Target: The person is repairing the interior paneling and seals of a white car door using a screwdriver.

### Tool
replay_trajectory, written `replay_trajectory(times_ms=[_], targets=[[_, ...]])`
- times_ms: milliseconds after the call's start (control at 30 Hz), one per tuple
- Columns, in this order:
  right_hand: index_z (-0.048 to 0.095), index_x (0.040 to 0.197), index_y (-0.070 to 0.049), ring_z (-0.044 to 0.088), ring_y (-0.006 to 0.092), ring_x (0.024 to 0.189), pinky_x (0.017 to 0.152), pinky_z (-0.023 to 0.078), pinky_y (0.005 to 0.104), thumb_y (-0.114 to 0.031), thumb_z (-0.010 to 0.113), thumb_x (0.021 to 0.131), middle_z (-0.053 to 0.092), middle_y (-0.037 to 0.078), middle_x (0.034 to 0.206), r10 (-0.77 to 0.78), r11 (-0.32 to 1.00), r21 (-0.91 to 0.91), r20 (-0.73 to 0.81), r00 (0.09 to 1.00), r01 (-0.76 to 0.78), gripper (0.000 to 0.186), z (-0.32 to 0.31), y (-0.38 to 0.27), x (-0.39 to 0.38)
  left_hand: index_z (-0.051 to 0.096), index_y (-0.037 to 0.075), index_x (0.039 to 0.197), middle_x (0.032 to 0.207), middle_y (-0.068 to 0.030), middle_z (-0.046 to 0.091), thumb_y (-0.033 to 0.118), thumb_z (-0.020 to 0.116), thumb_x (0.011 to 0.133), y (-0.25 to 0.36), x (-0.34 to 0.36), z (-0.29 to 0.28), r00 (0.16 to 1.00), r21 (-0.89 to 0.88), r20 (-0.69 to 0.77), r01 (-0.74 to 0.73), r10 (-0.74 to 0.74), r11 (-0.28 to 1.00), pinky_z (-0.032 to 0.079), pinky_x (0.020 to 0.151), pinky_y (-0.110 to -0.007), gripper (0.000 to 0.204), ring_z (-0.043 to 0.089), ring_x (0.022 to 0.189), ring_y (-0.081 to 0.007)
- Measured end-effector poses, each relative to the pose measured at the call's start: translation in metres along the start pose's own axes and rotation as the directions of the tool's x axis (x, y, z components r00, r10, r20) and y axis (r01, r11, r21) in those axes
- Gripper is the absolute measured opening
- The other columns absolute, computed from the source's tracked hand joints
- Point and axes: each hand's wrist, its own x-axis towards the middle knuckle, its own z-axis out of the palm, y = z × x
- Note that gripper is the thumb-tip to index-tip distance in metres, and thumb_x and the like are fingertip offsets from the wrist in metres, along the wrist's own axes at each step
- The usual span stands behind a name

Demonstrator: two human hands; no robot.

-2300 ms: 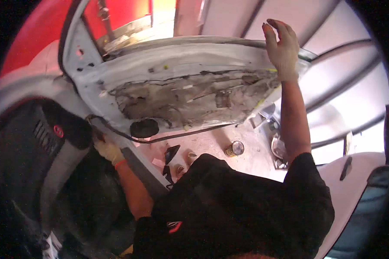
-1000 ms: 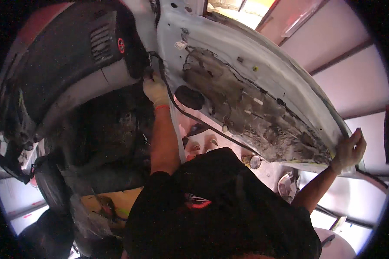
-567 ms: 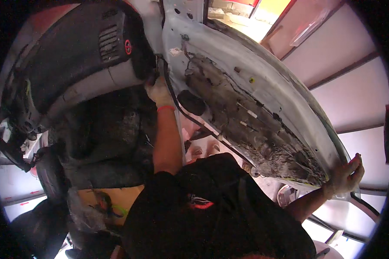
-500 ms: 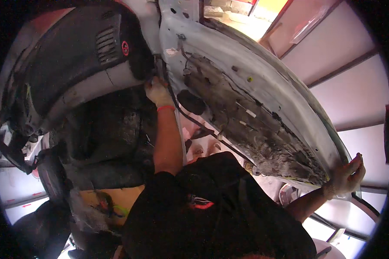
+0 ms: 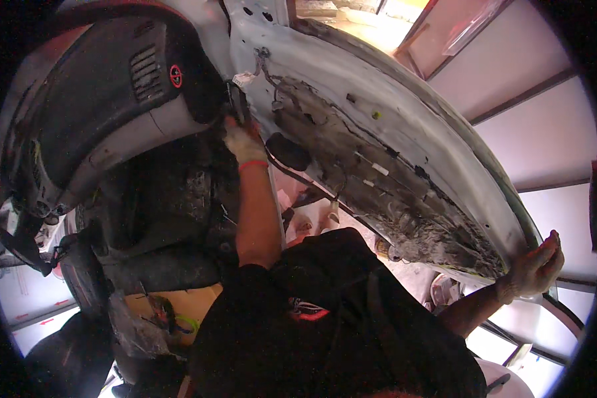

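An open white car door (image 5: 404, 113) with its inner trim stripped off stretches from top centre to the right, showing dirty bare metal, wires and a round black opening (image 5: 288, 151). My left hand (image 5: 243, 138), in a pale glove with a red cuff, reaches to the door's hinge end, fingers at a black wiring boot (image 5: 237, 103) between door and car body. My right hand (image 5: 536, 265), also gloved, grips the door's far rear edge. My black shirt fills the lower middle.
The dark grey dashboard (image 5: 106, 99) with a vent and a red round emblem sits upper left. Below it lies the dark footwell (image 5: 159, 219), with a crumpled plastic bag (image 5: 136, 325) and yellow-brown floor. Small round tins (image 5: 444, 290) lie on the ground under the door.
My view has swung left toward the dashboard and hinge. My left hand rose from the footwell area up to the hinge wiring; my right hand stays on the door's rear edge.
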Motion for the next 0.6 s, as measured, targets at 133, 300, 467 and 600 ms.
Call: replay_trajectory(times_ms=[133,300,467,600], targets=[[0.073,0.112,0.004,0.070,0.0206,0.100,0.091,0.059,0.0331,-0.017,0.062,0.104,0.074,0.015,0.109,0.039,0.999,-0.031,0.004,0.999,-0.039,0.025,0.003,-0.007,0.000,0.063,0.006,0.129,0.119,-0.0084,0.070,0.027,0.045,0.106,0.004,0.012,-0.015,0.990,0.153,0.034,-0.138,0.134,0.979,0.059,0.082,-0.041,0.036,0.067,0.102,-0.0263],[0.074,0.109,0.003,0.070,0.0207,0.099,0.091,0.059,0.0335,-0.016,0.062,0.104,0.075,0.014,0.109,0.056,0.998,-0.018,-0.011,0.998,-0.057,0.024,0.003,-0.014,-0.001,0.064,0.008,0.128,0.117,-0.0082,0.070,0.031,0.044,0.108,0.016,-0.004,-0.004,0.994,-0.097,0.023,0.109,-0.107,0.989,0.059,0.077,-0.042,0.036,0.068,0.100,-0.0256],[0.076,0.107,0.001,0.067,0.0182,0.092,0.082,0.057,0.0327,-0.021,0.064,0.103,0.073,0.011,0.103,0.041,0.999,0.007,-0.043,0.998,-0.041,0.025,0.007,-0.022,-0.002,0.063,0.012,0.129,0.118,-0.0079,0.070,0.033,0.044,0.108,0.017,-0.001,-0.015,0.987,-0.061,-0.025,0.157,-0.159,0.986,0.059,0.068,-0.042,0.036,0.069,0.096,-0.0248],[0.076,0.108,0.000,0.069,0.0200,0.097,0.087,0.058,0.0339,-0.022,0.064,0.103,0.074,0.012,0.104,0.033,0.999,0.030,-0.026,0.999,-0.033,0.025,0.006,-0.019,0.000,0.064,0.013,0.127,0.117,-0.0075,0.071,0.033,0.046,0.108,0.014,0.011,-0.018,0.975,-0.060,0.105,0.202,-0.195,0.977,0.058,0.064,-0.038,0.033,0.070,0.093,-0.0255]])
